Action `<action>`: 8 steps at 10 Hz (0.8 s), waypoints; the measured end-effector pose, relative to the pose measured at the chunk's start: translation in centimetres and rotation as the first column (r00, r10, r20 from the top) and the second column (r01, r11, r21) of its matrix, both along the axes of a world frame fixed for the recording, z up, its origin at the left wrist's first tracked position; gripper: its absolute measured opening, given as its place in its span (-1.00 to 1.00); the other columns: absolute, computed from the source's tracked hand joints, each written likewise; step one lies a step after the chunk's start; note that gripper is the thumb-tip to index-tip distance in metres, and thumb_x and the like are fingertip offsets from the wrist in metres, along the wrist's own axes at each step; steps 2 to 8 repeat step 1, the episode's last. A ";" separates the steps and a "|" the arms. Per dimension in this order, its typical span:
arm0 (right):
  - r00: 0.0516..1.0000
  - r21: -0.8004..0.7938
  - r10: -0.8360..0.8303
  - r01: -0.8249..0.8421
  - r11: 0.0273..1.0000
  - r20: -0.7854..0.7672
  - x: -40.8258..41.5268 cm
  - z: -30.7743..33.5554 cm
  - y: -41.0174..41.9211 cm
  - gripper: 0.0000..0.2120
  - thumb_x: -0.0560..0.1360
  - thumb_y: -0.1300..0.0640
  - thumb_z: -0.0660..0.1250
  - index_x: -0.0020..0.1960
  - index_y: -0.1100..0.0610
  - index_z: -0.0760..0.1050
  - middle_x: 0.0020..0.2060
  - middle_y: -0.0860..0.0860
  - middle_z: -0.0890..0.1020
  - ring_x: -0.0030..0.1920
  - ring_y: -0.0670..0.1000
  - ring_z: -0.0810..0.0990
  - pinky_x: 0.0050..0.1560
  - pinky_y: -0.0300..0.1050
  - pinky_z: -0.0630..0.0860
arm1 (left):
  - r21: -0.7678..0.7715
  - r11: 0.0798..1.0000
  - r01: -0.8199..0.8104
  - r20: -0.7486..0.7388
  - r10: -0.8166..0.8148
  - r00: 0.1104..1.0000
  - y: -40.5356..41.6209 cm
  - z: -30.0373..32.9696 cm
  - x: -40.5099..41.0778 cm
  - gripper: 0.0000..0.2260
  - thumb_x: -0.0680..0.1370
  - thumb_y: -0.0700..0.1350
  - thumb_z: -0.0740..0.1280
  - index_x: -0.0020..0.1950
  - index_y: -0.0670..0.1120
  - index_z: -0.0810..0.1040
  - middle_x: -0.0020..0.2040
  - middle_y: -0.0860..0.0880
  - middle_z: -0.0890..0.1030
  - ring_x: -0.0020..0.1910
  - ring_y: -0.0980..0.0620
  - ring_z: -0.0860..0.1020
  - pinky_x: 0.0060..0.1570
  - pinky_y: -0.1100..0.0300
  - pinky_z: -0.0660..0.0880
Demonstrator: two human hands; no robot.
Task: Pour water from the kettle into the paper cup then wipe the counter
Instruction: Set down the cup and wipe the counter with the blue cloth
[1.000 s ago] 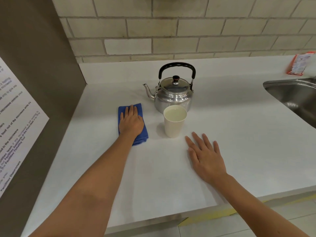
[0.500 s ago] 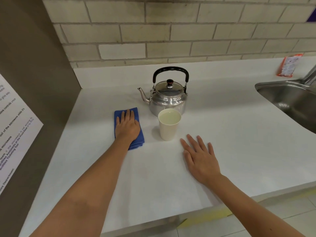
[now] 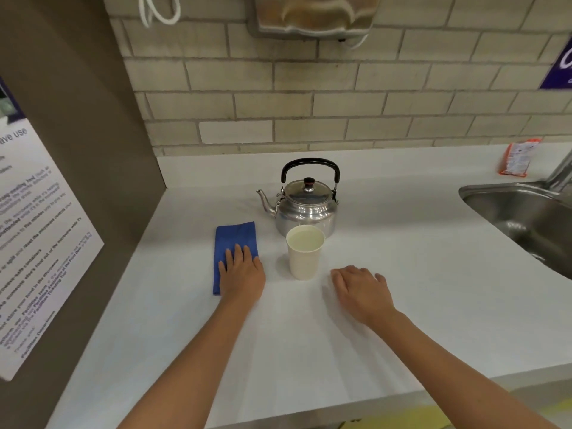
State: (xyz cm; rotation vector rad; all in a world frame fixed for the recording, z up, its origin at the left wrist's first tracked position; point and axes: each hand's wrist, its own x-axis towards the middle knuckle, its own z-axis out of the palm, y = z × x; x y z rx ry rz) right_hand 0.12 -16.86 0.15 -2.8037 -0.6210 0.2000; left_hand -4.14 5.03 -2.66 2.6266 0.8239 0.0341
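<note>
A shiny metal kettle (image 3: pixel 306 209) with a black handle stands on the white counter (image 3: pixel 402 243), spout pointing left. Just in front of it is a paper cup (image 3: pixel 305 253), upright and filled with water nearly to the rim. Left of the cup lies a folded blue cloth (image 3: pixel 236 238). My left hand (image 3: pixel 243 275) rests flat on the cloth's near half, fingers straight and together. To the right of the cup, my right hand (image 3: pixel 362 289) sits on the bare counter with its fingers curled down, holding nothing.
A steel sink (image 3: pixel 526 218) is set into the counter at the right, with an orange packet (image 3: pixel 518 156) behind it. A brown side panel with a printed notice (image 3: pixel 40 243) closes off the left. The brick wall carries a dispenser (image 3: pixel 312 17) above.
My left hand has slid back toward me along the cloth. My right hand's fingers have curled from flat. The view has tilted up, showing more wall.
</note>
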 end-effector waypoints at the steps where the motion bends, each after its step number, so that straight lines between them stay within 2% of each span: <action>1: 0.988 0.071 -0.054 0.044 0.996 0.144 1.8 2.6 0.5 -0.65 0.58 0.01 -0.02 0.00 0.05 0.53 0.02 0.02 0.58 0.06 0.11 0.49 0.10 0.06 0.34 | -0.011 1.000 -0.026 0.097 0.027 0.995 -1.6 1.8 0.2 -0.54 0.63 -0.01 -0.13 0.50 -0.13 -0.05 0.55 -0.09 -0.03 0.52 -0.10 -0.10 0.48 -0.09 -0.13; 8: 0.988 0.071 -0.054 0.044 0.996 0.144 1.8 2.6 0.5 -0.65 0.58 0.01 -0.02 0.00 0.05 0.53 0.02 0.02 0.58 0.06 0.11 0.49 0.10 0.06 0.34 | -0.011 1.000 -0.026 0.097 0.027 0.995 -1.6 1.8 0.2 -0.54 0.63 -0.01 -0.13 0.50 -0.13 -0.05 0.55 -0.09 -0.03 0.52 -0.10 -0.10 0.48 -0.09 -0.13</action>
